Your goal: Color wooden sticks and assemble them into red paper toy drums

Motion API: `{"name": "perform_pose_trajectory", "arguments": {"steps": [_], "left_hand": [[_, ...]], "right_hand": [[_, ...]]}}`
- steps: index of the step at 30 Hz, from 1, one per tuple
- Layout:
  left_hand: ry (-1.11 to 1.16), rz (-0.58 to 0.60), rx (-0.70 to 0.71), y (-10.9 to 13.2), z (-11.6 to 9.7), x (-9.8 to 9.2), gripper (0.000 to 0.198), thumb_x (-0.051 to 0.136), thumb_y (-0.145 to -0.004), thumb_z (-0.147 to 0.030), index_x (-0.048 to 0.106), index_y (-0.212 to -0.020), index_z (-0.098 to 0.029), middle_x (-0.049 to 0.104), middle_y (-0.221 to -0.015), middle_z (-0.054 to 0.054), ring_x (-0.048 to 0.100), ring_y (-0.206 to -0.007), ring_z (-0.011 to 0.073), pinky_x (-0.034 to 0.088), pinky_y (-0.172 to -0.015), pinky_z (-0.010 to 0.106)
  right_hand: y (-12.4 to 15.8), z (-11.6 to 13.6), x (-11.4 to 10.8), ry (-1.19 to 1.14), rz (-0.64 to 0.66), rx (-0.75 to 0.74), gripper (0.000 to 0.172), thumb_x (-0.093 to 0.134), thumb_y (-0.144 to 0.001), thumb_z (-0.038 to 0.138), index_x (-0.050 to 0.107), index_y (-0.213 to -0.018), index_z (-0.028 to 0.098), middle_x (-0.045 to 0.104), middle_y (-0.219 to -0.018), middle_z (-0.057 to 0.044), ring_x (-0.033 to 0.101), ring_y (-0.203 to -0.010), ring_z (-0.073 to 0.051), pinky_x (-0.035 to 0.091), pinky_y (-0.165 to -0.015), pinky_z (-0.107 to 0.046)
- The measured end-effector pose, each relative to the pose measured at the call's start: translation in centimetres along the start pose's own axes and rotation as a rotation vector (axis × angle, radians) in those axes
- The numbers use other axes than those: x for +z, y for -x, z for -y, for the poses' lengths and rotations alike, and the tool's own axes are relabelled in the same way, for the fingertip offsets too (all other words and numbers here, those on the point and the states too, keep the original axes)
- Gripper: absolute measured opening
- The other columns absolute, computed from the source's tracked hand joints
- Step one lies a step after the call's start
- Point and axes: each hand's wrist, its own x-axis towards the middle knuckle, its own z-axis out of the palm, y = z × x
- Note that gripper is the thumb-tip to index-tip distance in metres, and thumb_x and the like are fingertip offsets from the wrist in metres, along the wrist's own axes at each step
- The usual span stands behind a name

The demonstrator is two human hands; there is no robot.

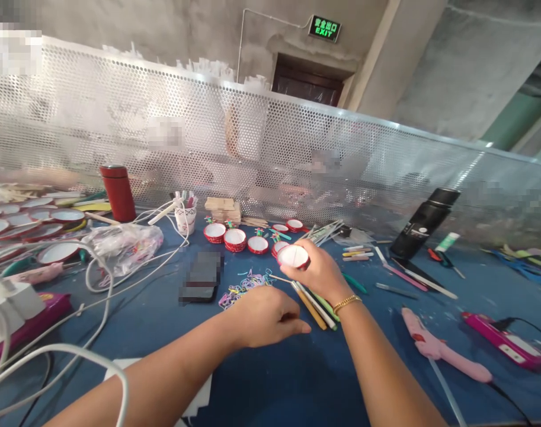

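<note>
My right hand (320,271) is closed around a small round red piece with a white face (293,256), held up above the table. A thin line runs across that face. Lower and to the left, my left hand (270,317) has its fingers curled together; whatever they may hold is hidden. Behind the left hand lies a heap of colourful thin loops (252,284). Markers (312,305) lie between and below the two hands. Similar red-and-white pieces (235,238), some stacked, stand beyond, with small green figures near them.
A phone (202,277), a patterned cup of pens (185,218) and a red flask (118,193) are to the left, with loose white cables. Rightward are a pink glue gun (441,350), a magenta power strip (505,341) and a tilted black bottle (423,222). A perforated metal screen (288,142) stands behind.
</note>
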Motion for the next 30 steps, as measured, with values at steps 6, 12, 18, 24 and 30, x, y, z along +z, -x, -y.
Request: {"name": "perform_pose_trajectory", "arguments": {"steps": [6, 12, 18, 24, 30], "left_hand": [[-0.011, 0.023, 0.012, -0.2, 0.0, -0.2, 0.036, 0.061, -0.09, -0.042, 0.06, -0.064, -0.018, 0.057, -0.062, -0.002, 0.048, -0.057, 0.0117, 0.025, -0.052, 0.026], [-0.011, 0.017, -0.004, 0.0, 0.1, -0.3, 0.04, 0.059, -0.091, -0.046, 0.059, -0.062, -0.018, 0.056, -0.061, -0.002, 0.046, -0.056, 0.0115, 0.026, -0.053, 0.026], [0.156, -0.032, -0.139, -0.3, 0.2, 0.0, 0.026, 0.049, -0.093, -0.026, 0.064, -0.072, -0.019, 0.065, -0.068, 0.0, 0.056, -0.063, 0.0132, 0.036, -0.06, 0.025], [0.982, -0.449, -0.662, -1.5, 1.3, -0.6, 0.018, 0.047, -0.093, -0.029, 0.06, -0.09, -0.017, 0.072, -0.084, 0.006, 0.067, -0.067, 0.0154, 0.049, -0.057, 0.024], [1.154, -0.596, -0.667, -1.7, 1.4, -1.6, 0.023, 0.059, -0.09, -0.038, 0.063, -0.091, -0.016, 0.073, -0.086, 0.006, 0.072, -0.075, 0.0173, 0.053, -0.062, 0.025]], "right_hand": [[-0.6, -2.0, -0.8, -0.045, -0.24, 0.06, 0.039, 0.07, -0.072, 0.051, 0.061, -0.094, 0.021, 0.07, -0.081, -0.005, 0.062, -0.071, -0.021, 0.047, -0.07, -0.03], [-0.3, -1.0, 0.2, -0.102, -0.184, 0.021, 0.034, 0.072, -0.071, 0.048, 0.06, -0.088, 0.021, 0.067, -0.077, -0.001, 0.059, -0.068, -0.018, 0.045, -0.066, -0.028], [-0.2, -1.4, 0.8, -0.126, -0.151, -0.053, 0.043, 0.075, -0.071, 0.049, 0.059, -0.099, 0.022, 0.069, -0.09, -0.004, 0.063, -0.078, -0.021, 0.049, -0.071, -0.031], [-0.5, -2.0, 1.5, -0.26, -0.117, -0.162, 0.074, 0.083, -0.067, 0.05, 0.053, -0.13, 0.024, 0.063, -0.13, -0.011, 0.061, -0.117, -0.03, 0.049, -0.098, -0.042], [-0.4, -1.0, 2.0, -0.329, -0.034, -0.172, 0.078, 0.087, -0.065, 0.04, 0.052, -0.134, 0.027, 0.06, -0.136, -0.008, 0.057, -0.125, -0.029, 0.044, -0.107, -0.045]]}}
